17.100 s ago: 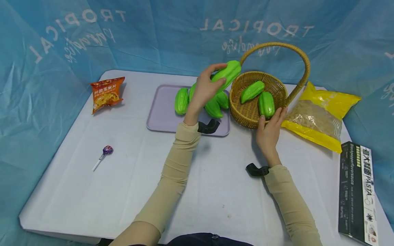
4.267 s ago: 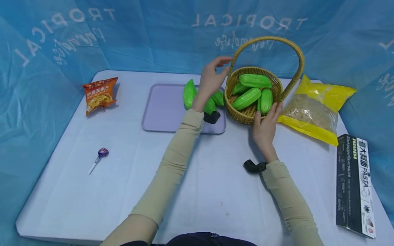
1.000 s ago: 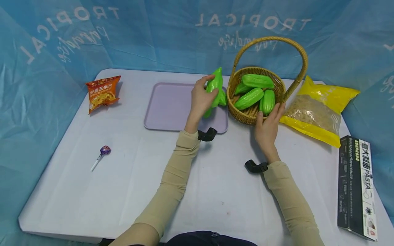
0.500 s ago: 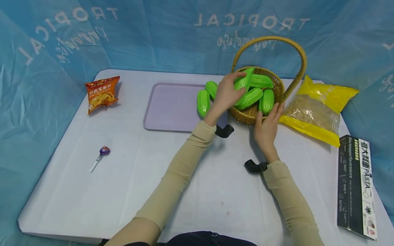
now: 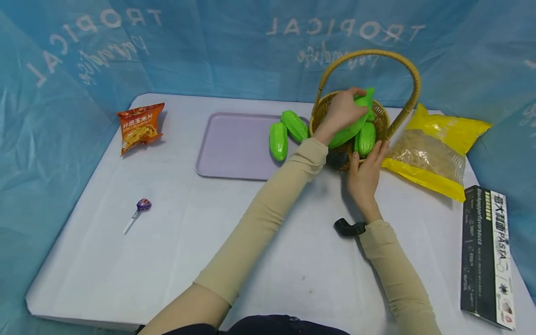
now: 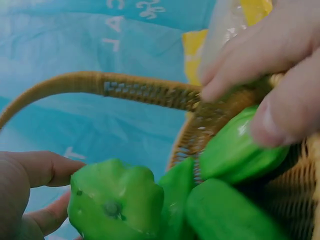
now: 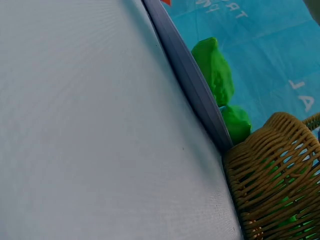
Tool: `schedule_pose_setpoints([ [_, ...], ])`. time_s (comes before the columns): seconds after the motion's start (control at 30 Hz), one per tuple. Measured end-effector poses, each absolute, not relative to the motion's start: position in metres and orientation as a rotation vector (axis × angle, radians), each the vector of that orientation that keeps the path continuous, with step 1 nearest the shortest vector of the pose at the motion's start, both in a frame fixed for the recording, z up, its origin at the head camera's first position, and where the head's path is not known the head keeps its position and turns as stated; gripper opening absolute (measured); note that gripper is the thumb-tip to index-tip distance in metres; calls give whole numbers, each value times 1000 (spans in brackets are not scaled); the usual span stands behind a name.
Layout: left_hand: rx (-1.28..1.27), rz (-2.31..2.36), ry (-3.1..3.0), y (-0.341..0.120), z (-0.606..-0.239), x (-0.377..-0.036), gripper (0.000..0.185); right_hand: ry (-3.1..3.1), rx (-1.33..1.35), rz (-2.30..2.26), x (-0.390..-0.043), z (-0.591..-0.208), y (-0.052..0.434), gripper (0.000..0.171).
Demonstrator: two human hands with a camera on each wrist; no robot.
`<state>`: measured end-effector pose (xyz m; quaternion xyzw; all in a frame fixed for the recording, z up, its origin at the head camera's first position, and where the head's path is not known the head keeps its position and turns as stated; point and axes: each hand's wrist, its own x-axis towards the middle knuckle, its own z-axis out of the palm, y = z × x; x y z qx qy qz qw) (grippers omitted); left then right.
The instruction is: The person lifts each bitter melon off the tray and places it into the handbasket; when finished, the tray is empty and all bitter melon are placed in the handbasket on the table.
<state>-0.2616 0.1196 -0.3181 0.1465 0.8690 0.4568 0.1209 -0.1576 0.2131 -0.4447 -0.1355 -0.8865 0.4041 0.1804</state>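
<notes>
Several green, ridged, gourd-like fruits lie in the wicker basket point(image 5: 331, 160). My left hand point(image 5: 344, 111) reaches in over the left rim. It grips one green ridged fruit point(image 5: 368, 100) above the others; in the left wrist view that fruit's lobed end point(image 6: 114, 205) faces the camera. My right hand point(image 5: 366, 174) rests against the basket's front right side, fingers nearly straight and the thumb apart from them, near another green fruit point(image 5: 366, 138). Two more green fruits point(image 5: 278, 141) sit on the lilac tray point(image 5: 234, 144).
A tall looped handle point(image 5: 377, 53) arches over the basket. To the right are a yellow bag point(image 5: 435, 153) and a black pasta box point(image 5: 485, 256). An orange snack bag point(image 5: 140, 128) and a lollipop point(image 5: 140, 209) lie at the left on the white table point(image 5: 188, 260).
My left hand has carried a green fruit rightward from the tray into the basket. Fewer fruits are on the tray than before. The right hand has stayed at the basket.
</notes>
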Motion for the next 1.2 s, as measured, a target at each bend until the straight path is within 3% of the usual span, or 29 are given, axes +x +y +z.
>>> schedule_pose_setpoints([
  [0.5,335,1066,2683,160,-328,-261,49,-2462,-332,1096,-158,-445,212,65],
  [0.93,489,926,2772,167,-342,-261,52,-2441,-339,1125,-156,-445,214,70],
  [1.2,319,845,2817,177,-342,-261,52,-2440,-339,1158,-156,-445,214,71],
])
